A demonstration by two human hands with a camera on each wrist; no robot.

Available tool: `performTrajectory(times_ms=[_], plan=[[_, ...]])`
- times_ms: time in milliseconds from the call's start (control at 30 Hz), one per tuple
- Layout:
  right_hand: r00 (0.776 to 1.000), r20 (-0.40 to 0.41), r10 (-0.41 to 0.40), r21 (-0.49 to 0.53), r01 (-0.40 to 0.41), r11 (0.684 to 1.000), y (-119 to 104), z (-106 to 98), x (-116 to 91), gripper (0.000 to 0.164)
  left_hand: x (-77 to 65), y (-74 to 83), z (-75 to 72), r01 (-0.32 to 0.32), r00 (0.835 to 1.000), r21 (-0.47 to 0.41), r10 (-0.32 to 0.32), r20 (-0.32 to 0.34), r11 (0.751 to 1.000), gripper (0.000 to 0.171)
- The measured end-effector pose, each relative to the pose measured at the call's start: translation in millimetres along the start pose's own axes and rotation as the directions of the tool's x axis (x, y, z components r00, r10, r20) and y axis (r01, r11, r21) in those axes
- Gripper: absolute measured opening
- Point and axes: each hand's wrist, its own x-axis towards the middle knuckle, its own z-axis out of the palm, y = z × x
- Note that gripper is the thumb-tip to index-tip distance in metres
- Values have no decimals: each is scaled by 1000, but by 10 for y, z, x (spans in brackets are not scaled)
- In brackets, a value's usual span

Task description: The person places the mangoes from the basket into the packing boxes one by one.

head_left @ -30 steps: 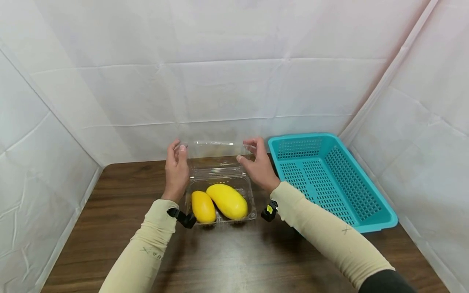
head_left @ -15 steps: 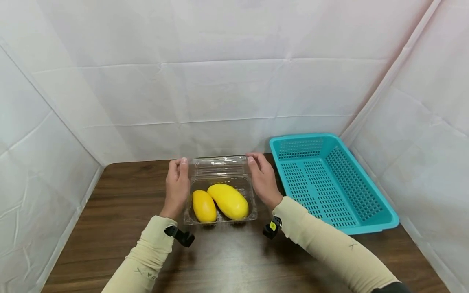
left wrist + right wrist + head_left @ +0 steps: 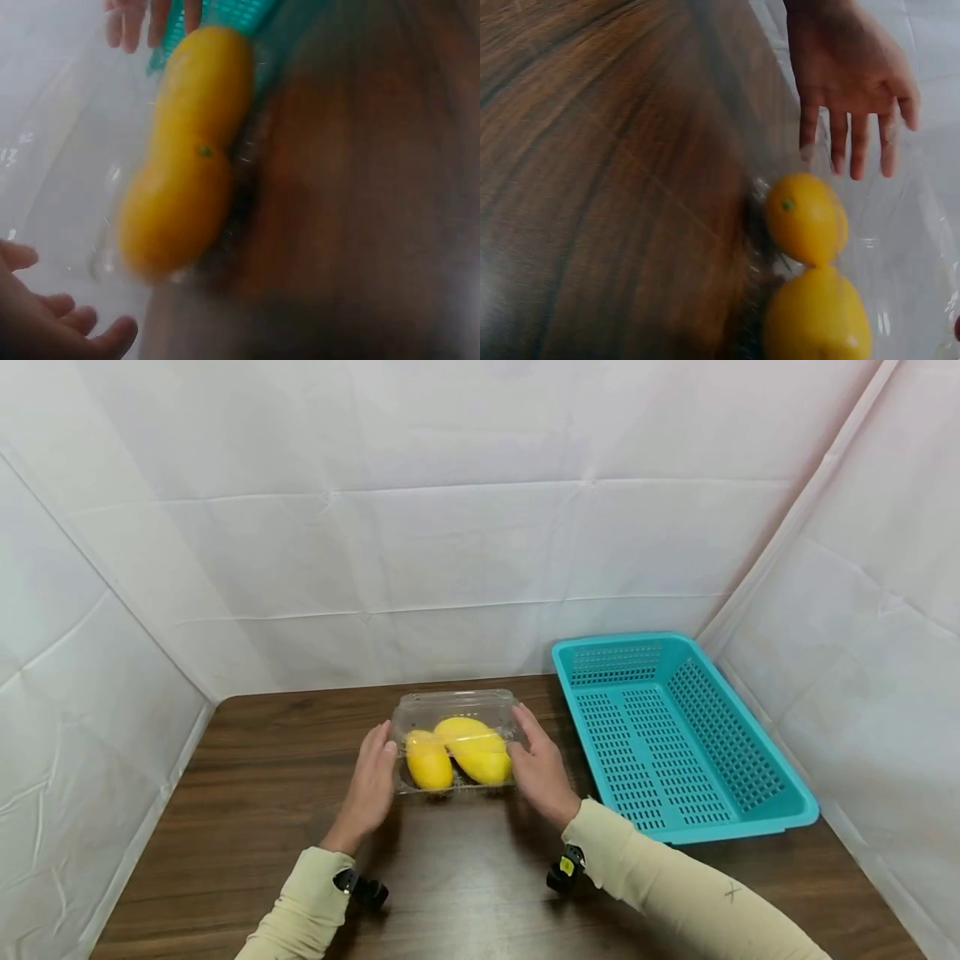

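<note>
A clear plastic clamshell container (image 3: 456, 700) stands in the middle of the table in the head view. Inside are two yellow mangoes, a smaller one (image 3: 431, 768) on the left and a larger one (image 3: 483, 764) on the right. Its lid now lies over the fruit; whether it is latched cannot be seen. My left hand (image 3: 370, 777) is at the container's left side, fingers extended. On the opposite side is my right hand (image 3: 543, 768), fingers extended along the wall. In the right wrist view, the left hand (image 3: 851, 82) shows straight fingers beside the clear plastic.
A turquoise perforated basket (image 3: 652, 735) sits at the right of the brown wooden table (image 3: 255, 793). White cloth (image 3: 450, 527) hangs behind the table and at both sides.
The container's lid, folded back before, has swung over the mangoes. Container and fruit have shifted slightly away from me. Both hands moved from the lid's edges to the container's sides.
</note>
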Motion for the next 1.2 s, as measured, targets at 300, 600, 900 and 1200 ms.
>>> performTrajectory(times_ms=[300,600,900,1200], plan=[[992,-38,123,-82,-126,989,95,9,22,59,9,-95,-26,205,976,-86,-197,91,975,60],[974,-44,222,-47,-224,973,146,3,11,56,62,-28,-108,308,947,-331,-255,192,892,70],[976,-48,211,96,-205,974,225,46,-50,46,33,58,-99,447,894,-434,-406,189,782,62],[941,-51,336,119,-328,937,255,11,-81,22,24,75,-124,461,885,-428,-439,156,777,39]])
